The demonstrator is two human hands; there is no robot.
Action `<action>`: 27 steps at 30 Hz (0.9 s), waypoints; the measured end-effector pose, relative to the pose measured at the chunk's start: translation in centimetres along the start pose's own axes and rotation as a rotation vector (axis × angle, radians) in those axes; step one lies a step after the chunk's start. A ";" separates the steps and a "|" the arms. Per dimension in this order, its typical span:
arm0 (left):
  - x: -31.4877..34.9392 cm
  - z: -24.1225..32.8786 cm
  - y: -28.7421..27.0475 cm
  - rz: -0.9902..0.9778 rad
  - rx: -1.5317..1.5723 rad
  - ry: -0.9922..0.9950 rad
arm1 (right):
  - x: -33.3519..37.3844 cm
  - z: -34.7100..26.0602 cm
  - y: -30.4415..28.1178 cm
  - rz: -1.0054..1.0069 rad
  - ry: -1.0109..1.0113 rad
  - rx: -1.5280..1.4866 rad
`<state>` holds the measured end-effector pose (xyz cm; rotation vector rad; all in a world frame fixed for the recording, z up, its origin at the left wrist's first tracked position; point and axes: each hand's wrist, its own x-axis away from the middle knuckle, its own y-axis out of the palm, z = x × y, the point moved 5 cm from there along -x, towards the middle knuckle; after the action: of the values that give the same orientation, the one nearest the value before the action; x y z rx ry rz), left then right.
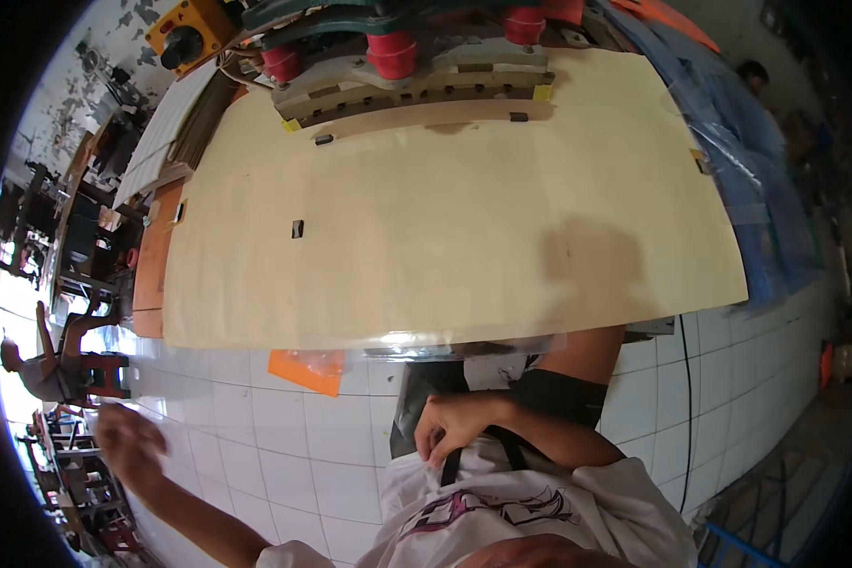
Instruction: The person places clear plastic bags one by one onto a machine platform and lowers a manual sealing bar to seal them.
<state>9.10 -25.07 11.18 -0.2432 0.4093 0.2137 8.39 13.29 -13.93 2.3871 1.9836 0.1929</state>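
My left hand point(131, 443) is raised out to the far left over the tiled floor, away from the table. Motion smears its fingers, so their grip is unclear. Close to my lap, my right hand point(456, 423) is curled in front of my white shirt, fingers bent inward; anything inside it is hidden. Before me lies a large cream sheet point(426, 227) that covers the tabletop. Small dark blocks sit on it, among them one at left point(297, 229), one near the back point(324, 139) and another at the back right point(519, 117).
A machine with red cylindrical parts point(391, 55) spans the sheet's far edge. A stack of pale boards point(175, 128) stands at left, blue plastic sheeting point(743, 170) at right. An orange piece point(308, 370) shows below the near edge. Another person point(47, 369) sits far left.
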 end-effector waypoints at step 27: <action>-15.1 -15.6 -23.9 0.192 -0.653 -0.067 | 37.8 -13.3 -2.2 1.305 -0.023 0.036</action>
<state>-4.09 -54.41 8.15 -0.8368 0.2853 0.5422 11.44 50.04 1.91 3.1984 0.1326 0.1283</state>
